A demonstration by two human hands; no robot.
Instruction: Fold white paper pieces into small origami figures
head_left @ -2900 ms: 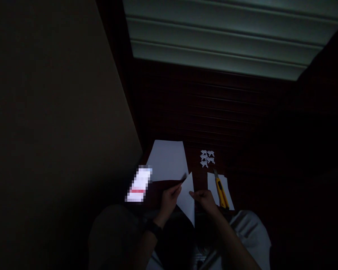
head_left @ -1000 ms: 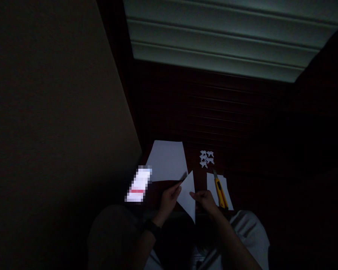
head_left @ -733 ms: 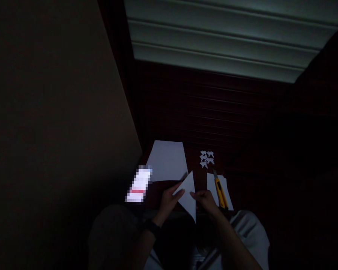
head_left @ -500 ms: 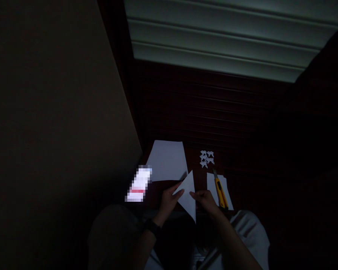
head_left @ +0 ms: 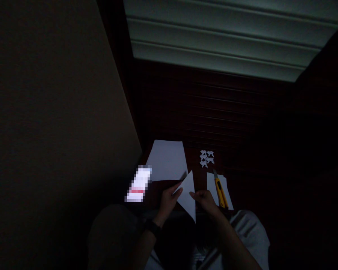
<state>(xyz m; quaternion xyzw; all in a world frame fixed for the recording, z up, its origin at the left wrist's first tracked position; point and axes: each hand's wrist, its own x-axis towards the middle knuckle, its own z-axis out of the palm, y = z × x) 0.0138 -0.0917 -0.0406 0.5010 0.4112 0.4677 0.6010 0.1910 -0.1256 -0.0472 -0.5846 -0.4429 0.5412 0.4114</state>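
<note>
A white sheet of paper (head_left: 188,195), folded into a triangle, is held between my two hands above the near edge of the small dark table. My left hand (head_left: 169,198) pinches its left corner, thumb on top and fingers behind. On the opposite side my right hand (head_left: 205,199) grips the long edge between thumb and fingers. To the right, a yellow utility knife (head_left: 221,193) with its blade out lies on a small stack of white paper (head_left: 212,185). Several small folded paper pieces (head_left: 206,158) sit grouped beyond my right hand.
A large white paper sheet (head_left: 167,159) lies at the table's back left. Left of my left hand is a bright, pixelated phone-like screen (head_left: 139,184). A wall (head_left: 59,112) rises on the left, and pale slatted panels (head_left: 214,37) stand behind. The room is dim.
My left thumb has shifted slightly left toward the corner of the folded paper. Everything else stays in place.
</note>
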